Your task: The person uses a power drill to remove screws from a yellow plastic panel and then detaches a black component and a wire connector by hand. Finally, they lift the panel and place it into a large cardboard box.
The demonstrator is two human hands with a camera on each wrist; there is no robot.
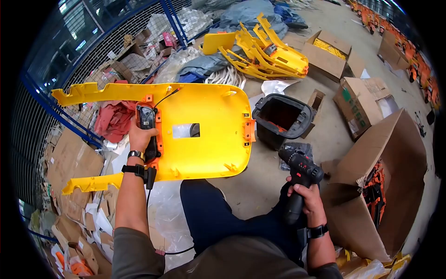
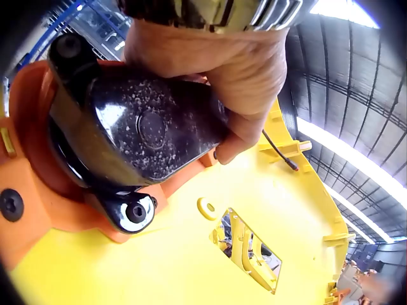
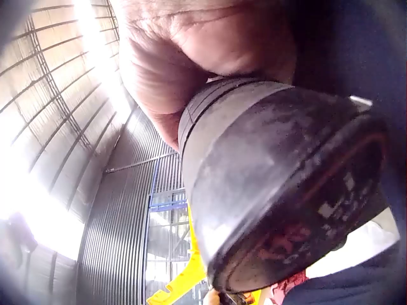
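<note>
A large yellow plastic panel [image 1: 213, 158] with a rectangular cutout is held up in front of me, two long arms of it stretching left. Across its left part sits a glossy black housing [image 1: 147, 120] on orange brackets [image 1: 148, 98], with screws in its lugs. My left hand [image 1: 141, 136] grips this housing, thumb laid across it; its other fingers are mostly hidden. A short cable [image 2: 280, 150] with a plug end hangs over the panel. In my right hand [image 1: 308, 199] is a black cordless drill [image 1: 299, 169], held by its handle and pointing up-left, apart from the panel.
An open black bin [image 1: 284, 116] stands just right of the panel. Cardboard boxes [image 1: 367, 106] line the right side, one large box [image 1: 344, 218] close to my right arm. More yellow panels [image 1: 265, 51] are stacked behind. Scrap and a mesh fence [image 1: 93, 60] lie left.
</note>
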